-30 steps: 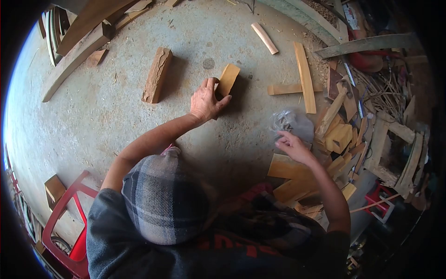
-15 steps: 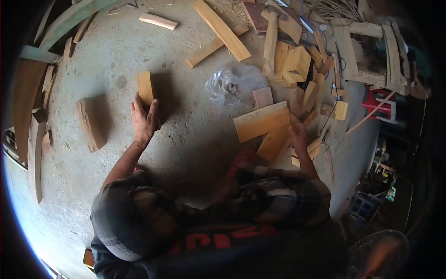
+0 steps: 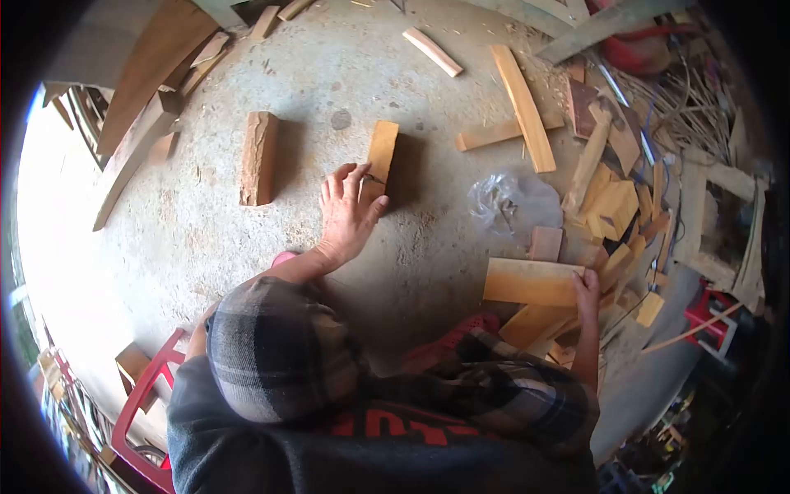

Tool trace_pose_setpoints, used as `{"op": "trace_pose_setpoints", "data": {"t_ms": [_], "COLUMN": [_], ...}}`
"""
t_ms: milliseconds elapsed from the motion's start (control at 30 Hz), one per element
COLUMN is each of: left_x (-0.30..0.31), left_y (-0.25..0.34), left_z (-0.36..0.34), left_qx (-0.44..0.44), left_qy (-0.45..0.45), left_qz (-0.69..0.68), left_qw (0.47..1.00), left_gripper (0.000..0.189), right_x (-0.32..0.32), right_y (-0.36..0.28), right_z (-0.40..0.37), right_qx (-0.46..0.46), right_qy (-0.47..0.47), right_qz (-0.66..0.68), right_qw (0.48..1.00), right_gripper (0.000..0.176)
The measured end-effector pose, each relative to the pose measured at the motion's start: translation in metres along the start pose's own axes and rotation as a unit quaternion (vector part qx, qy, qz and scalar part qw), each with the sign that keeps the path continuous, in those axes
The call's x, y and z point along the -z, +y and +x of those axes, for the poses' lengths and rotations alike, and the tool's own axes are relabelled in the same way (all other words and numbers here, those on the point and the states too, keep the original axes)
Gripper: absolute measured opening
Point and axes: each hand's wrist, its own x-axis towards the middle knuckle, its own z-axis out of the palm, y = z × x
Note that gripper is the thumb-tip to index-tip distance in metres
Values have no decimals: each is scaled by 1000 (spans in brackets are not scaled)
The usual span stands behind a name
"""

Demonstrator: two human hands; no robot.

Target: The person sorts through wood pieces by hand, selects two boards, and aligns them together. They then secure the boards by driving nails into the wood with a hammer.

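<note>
My left hand (image 3: 349, 216) is open at the near end of an upright yellowish wood block (image 3: 383, 146), its fingers spread. The index fingertip is at the block's left side and the thumb lies by its near right corner. A small dark mark shows on the block beside the index finger. My right hand (image 3: 587, 294) grips the right end of a flat yellow-brown board (image 3: 527, 282), thumb on top. This board overlaps another board (image 3: 533, 323) below it. Left of my left hand, a rough-edged wood block (image 3: 260, 158) stands on the concrete floor.
Beyond my right hand is a pile of wood offcuts (image 3: 613, 210), with a clear plastic bag (image 3: 504, 204) and a small reddish block (image 3: 546, 243) beside it. Two crossed planks (image 3: 524, 107) lie farther off. A red plastic chair (image 3: 132, 420) stands at the lower left.
The view has turned, so the floor and wood appear shifted right. My right hand has closed on the flat board's end. My left hand's fingers have loosened and spread at the upright block.
</note>
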Motion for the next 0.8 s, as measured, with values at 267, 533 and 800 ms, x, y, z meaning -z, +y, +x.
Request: {"op": "trace_pose_setpoints", "data": {"t_ms": [267, 533, 800], "left_x": [37, 86, 110], "left_y": [1, -64, -133], "left_z": [9, 36, 58], "left_qx": [133, 178, 276], "left_qy": [-176, 43, 111], "left_qz": [-380, -452, -470], "left_qw": [898, 873, 831], "left_gripper": [44, 34, 37], "right_x": [-45, -232, -349], "right_y": [-245, -361, -358], "right_z": [0, 51, 48], "right_qx": [-58, -43, 44], "right_qy": [-138, -335, -257], "right_qz": [271, 274, 187], "right_qw": [951, 900, 947], "right_gripper": [16, 17, 26]}}
